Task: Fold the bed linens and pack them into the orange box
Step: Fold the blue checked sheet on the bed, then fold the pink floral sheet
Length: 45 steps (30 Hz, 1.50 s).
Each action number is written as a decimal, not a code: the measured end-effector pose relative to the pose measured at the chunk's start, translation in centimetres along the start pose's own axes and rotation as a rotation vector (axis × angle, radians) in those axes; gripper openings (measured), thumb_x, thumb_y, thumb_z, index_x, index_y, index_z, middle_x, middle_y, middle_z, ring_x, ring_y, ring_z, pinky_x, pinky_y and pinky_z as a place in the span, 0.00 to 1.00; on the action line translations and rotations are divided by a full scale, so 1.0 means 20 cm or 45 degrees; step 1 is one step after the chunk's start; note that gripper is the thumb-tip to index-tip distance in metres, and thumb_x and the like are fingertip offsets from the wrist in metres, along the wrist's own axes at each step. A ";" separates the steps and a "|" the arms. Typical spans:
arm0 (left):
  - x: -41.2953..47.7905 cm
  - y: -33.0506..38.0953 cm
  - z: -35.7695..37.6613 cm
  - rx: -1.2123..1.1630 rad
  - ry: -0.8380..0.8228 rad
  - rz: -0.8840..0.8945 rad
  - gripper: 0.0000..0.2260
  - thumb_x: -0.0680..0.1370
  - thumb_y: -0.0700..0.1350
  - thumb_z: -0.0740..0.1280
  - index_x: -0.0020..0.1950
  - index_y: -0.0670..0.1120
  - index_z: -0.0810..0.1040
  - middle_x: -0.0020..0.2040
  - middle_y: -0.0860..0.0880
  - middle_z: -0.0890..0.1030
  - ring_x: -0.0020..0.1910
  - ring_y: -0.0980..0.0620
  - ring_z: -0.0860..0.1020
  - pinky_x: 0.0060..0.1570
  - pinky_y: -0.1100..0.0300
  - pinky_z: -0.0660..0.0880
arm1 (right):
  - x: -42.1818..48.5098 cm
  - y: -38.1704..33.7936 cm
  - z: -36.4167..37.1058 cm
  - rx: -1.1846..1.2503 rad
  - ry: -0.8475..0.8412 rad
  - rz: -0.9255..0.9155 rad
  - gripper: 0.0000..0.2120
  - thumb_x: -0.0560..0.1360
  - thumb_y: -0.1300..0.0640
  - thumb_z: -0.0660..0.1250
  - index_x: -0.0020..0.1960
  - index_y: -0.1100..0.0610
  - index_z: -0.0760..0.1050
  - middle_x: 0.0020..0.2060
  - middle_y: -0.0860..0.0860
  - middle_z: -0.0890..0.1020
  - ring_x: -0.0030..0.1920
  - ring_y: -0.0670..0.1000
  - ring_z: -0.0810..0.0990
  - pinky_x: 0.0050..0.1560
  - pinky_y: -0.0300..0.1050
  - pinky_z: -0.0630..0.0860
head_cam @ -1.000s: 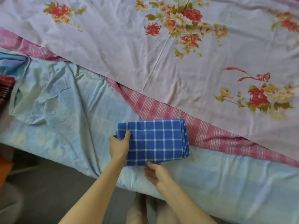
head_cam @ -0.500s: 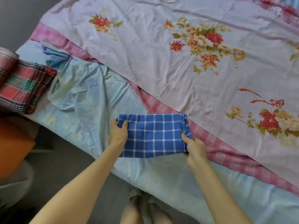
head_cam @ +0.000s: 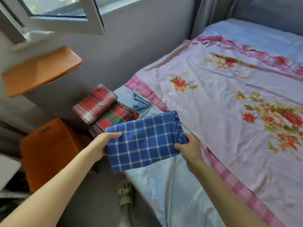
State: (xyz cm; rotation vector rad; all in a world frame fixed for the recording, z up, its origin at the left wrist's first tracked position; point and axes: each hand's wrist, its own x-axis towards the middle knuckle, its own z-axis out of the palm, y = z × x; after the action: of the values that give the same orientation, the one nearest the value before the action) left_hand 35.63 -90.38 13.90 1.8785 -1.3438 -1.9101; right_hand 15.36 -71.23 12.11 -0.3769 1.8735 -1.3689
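Note:
A folded blue checked cloth (head_cam: pixel 146 141) hangs in the air over the bed's near edge. My left hand (head_cam: pixel 105 142) grips its left end and my right hand (head_cam: pixel 188 147) grips its right end. The orange box (head_cam: pixel 49 153) stands on the floor to the left of the bed, with a handle slot in its upper side. An orange lid-like panel (head_cam: pixel 41 71) shows higher up by the wall. Two folded red plaid linens (head_cam: pixel 105 110) lie stacked at the bed's corner, just behind the blue cloth.
A pink floral sheet (head_cam: pixel 229 104) is spread over the pale blue bedsheet (head_cam: pixel 172 185). A small crumpled blue cloth (head_cam: pixel 139 99) lies near the plaid stack. A window frame (head_cam: pixel 65 15) is above the box. My sandalled foot (head_cam: pixel 125 197) stands beside the bed.
The blue cloth has been lifted off the bed and carried left toward the bed's corner. The view has swung left and up, bringing the orange box, wall and window into sight.

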 end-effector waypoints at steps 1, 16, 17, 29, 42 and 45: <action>0.05 0.02 -0.08 -0.010 -0.009 -0.010 0.20 0.68 0.50 0.76 0.57 0.48 0.75 0.53 0.46 0.82 0.52 0.44 0.80 0.56 0.44 0.75 | 0.06 -0.04 0.09 -0.024 -0.012 0.003 0.11 0.69 0.74 0.62 0.49 0.64 0.75 0.42 0.57 0.79 0.41 0.56 0.78 0.42 0.51 0.77; 1.23 0.49 -0.84 0.529 0.034 -0.427 0.14 0.74 0.43 0.67 0.57 0.41 0.69 0.54 0.43 0.71 0.55 0.40 0.75 0.49 0.51 0.75 | 1.30 -0.22 1.43 -0.658 -0.152 0.188 0.12 0.70 0.70 0.58 0.48 0.62 0.75 0.44 0.60 0.80 0.46 0.63 0.78 0.40 0.53 0.75; 1.27 0.50 -0.82 0.795 0.038 -0.363 0.13 0.76 0.44 0.64 0.58 0.39 0.71 0.52 0.43 0.73 0.52 0.42 0.75 0.45 0.54 0.74 | 1.34 -0.20 1.45 -0.792 -0.197 0.188 0.12 0.72 0.68 0.59 0.51 0.58 0.76 0.46 0.56 0.81 0.48 0.61 0.79 0.41 0.50 0.73; 1.82 1.13 -0.21 0.414 -0.110 0.269 0.08 0.78 0.39 0.63 0.40 0.39 0.79 0.38 0.44 0.81 0.36 0.49 0.79 0.41 0.58 0.77 | 1.81 -0.20 0.96 -1.318 -0.037 0.346 0.22 0.78 0.55 0.58 0.72 0.53 0.63 0.65 0.56 0.73 0.63 0.59 0.72 0.59 0.49 0.71; 2.75 1.51 0.58 -0.169 -0.057 -0.149 0.12 0.78 0.35 0.59 0.35 0.43 0.64 0.34 0.47 0.66 0.29 0.52 0.66 0.26 0.63 0.68 | 2.46 0.01 0.45 -1.690 -0.041 0.684 0.46 0.70 0.34 0.65 0.77 0.44 0.41 0.75 0.55 0.53 0.71 0.62 0.58 0.68 0.55 0.64; 2.88 1.60 0.65 -0.277 -0.029 -0.179 0.04 0.78 0.39 0.64 0.51 0.41 0.72 0.36 0.45 0.72 0.28 0.52 0.73 0.33 0.60 0.74 | 2.53 0.14 0.46 -1.702 -0.005 0.732 0.50 0.67 0.33 0.68 0.76 0.42 0.40 0.75 0.58 0.47 0.71 0.66 0.56 0.67 0.57 0.66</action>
State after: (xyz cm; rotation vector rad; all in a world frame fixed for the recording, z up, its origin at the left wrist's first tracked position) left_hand -2.57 -140.52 -9.38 1.8924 -0.9860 -2.0543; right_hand -10.76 -108.25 -12.23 -0.4001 2.3837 0.3894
